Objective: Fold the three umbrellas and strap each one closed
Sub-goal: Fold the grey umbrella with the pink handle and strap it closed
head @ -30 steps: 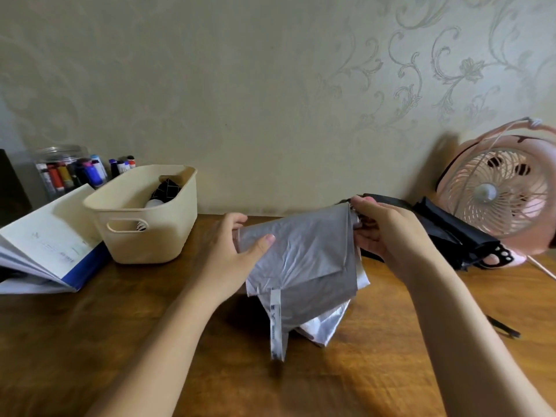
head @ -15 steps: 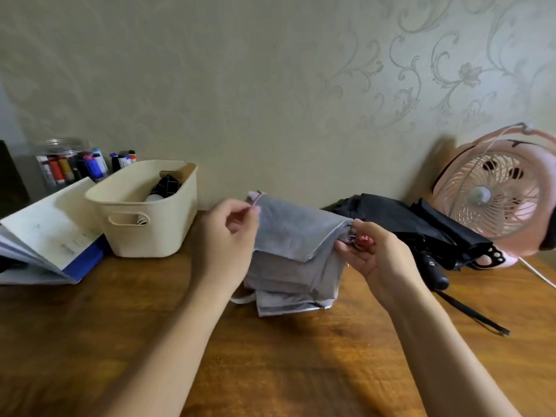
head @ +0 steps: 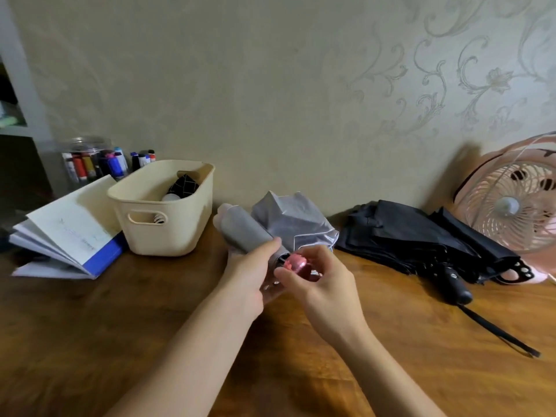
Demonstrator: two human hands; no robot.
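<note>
A grey umbrella (head: 243, 233) is partly rolled into a tube, with loose silvery canopy (head: 296, 225) bunched behind it. My left hand (head: 254, 272) grips the rolled part near its lower end. My right hand (head: 319, 278) pinches the umbrella's pink handle (head: 296, 262). A black umbrella (head: 415, 239) lies unrolled on the table to the right, its black handle (head: 455, 282) pointing toward me and a strap (head: 499, 334) trailing out. A third umbrella with a dark checked cover (head: 183, 185) sits in the cream basket (head: 168, 227).
The wooden table (head: 90, 341) runs along a patterned wall. An open booklet (head: 69, 236) lies at the left, with a jar of markers (head: 90, 164) behind it. A pink fan (head: 514, 212) stands at the far right.
The grey canopy, held spread between both hands a second ago, is now rolled into a tube in my left hand. My right hand moved in to the pink handle.
</note>
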